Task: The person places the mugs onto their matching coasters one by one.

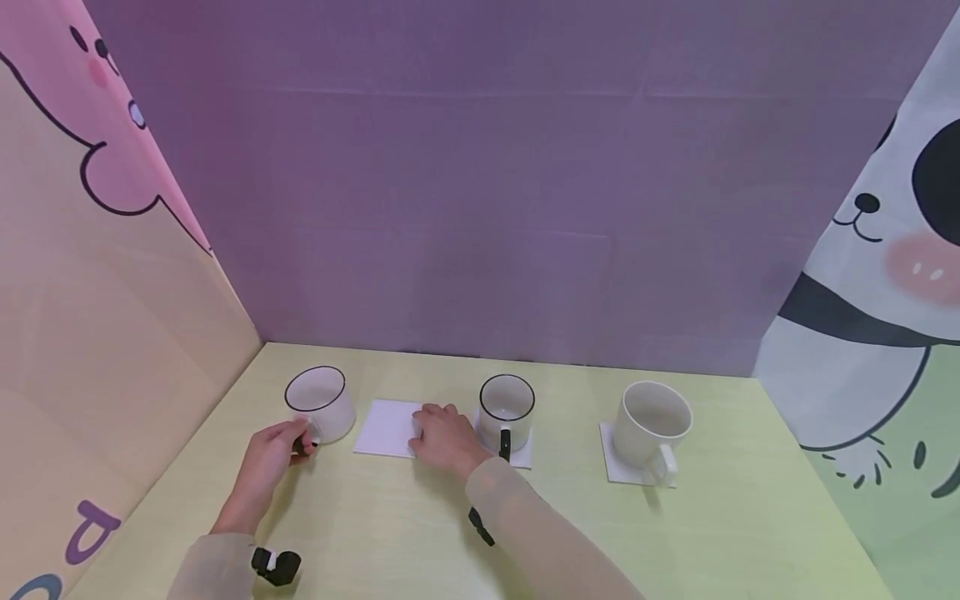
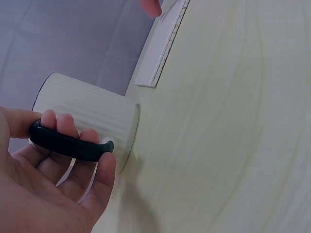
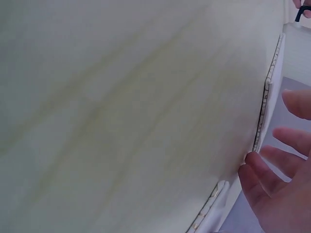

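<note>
In the head view my left hand point(image 1: 268, 457) grips the black handle point(image 2: 68, 144) of a white mug point(image 1: 333, 417) with a dark rim and ribbed side. Whether the mug's base touches the table, I cannot tell. To its right lies a flat white square coaster point(image 1: 384, 429). My right hand point(image 1: 450, 440) is at the coaster's right edge, its fingers loosely bent; in the right wrist view the fingertips point(image 3: 249, 165) reach the table beside the coaster's edge point(image 3: 261, 121). Just right of that hand stands a second dark-rimmed mug point(image 1: 491, 429) with a black handle, on its own coaster point(image 1: 522, 457).
Farther right, a plain white mug point(image 1: 637, 433) stands on a white coaster point(image 1: 618, 471), handle toward the front. Everything sits on a pale wood-grain table point(image 1: 735, 517). A purple cloth wall point(image 1: 465, 183) closes the back, with printed cartoon panels at both sides.
</note>
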A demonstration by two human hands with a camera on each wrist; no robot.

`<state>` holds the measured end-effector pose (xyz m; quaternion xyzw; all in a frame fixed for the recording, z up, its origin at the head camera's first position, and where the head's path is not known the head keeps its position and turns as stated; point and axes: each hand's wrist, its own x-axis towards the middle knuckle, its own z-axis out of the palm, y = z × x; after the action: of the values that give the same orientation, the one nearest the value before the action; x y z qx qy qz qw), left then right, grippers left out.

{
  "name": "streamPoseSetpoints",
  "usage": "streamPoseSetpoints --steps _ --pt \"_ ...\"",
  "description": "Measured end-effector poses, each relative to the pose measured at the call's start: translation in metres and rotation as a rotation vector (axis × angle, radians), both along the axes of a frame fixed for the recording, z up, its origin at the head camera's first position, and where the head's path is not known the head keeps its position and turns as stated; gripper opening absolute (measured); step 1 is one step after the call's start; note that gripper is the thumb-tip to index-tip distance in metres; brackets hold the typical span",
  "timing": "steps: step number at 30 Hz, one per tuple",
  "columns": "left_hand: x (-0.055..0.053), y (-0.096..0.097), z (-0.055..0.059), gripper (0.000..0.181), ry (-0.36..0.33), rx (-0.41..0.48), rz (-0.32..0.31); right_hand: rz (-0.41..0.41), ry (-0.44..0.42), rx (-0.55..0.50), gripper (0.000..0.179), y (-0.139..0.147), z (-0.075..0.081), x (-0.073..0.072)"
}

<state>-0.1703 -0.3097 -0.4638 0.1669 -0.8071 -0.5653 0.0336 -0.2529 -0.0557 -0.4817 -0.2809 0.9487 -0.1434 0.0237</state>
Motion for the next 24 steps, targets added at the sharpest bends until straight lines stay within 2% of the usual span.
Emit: streamPoseSetpoints --steps 16,24 --pt "-0.0004 0.0015 -0.0019 0.046 0.0 0.008 0.006 0.004 0.018 0.039 0.032 0.0019 -0.0071 -0.0036" --pt "0.0003 0.0017 -0.0016 0.047 -0.007 -0.006 0.008 -0.005 -0.011 0.02 0.038 0.0009 -0.006 -0.0044"
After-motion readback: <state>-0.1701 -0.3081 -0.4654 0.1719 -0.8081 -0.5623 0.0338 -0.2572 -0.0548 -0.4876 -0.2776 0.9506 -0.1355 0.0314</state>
